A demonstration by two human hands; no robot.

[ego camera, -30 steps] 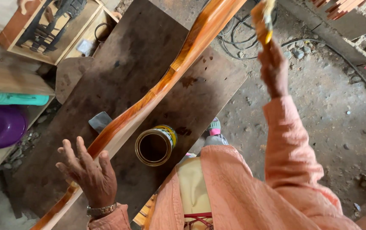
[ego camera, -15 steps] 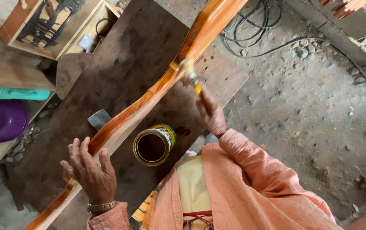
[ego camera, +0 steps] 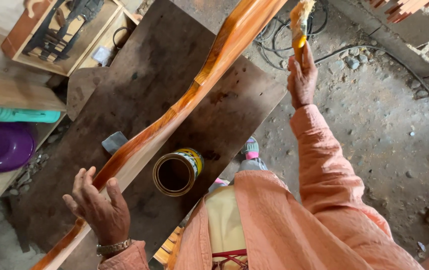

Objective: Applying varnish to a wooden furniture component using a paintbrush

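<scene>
1. Head view, the workpiece: a long curved wooden rail [ego camera: 174,117], glossy orange-brown, runs on a diagonal from the lower left corner up to the top edge right of centre. It lies over a dark stained board [ego camera: 164,65] that serves as the work surface.

2. Head view, the key relation: the rail's long axis passes between the two hands. Its lower end sits at the left hand, and its upper stretch lies just to the left of the raised right hand. The left hand is the nearer one, right at the wood; the right hand is clear of it.

3. Head view, left hand [ego camera: 99,210]: spread wide with fingers fanned, gripping nothing. Its palm side appears to rest against the rail's lower part, though the exact contact is hidden under the hand. A metal watch [ego camera: 113,247] sits on the wrist.

4. Head view, right hand [ego camera: 302,77]: closed in a fist around the handle of a paintbrush [ego camera: 299,22], bristles pointing up and away, lifted beside the rail's upper part without touching it.

5. Head view, nearby: an open tin [ego camera: 177,172] of dark liquid stands on the board just beside the rail, between the hands. A purple bowl [ego camera: 2,147] lies well apart at the left edge.
</scene>
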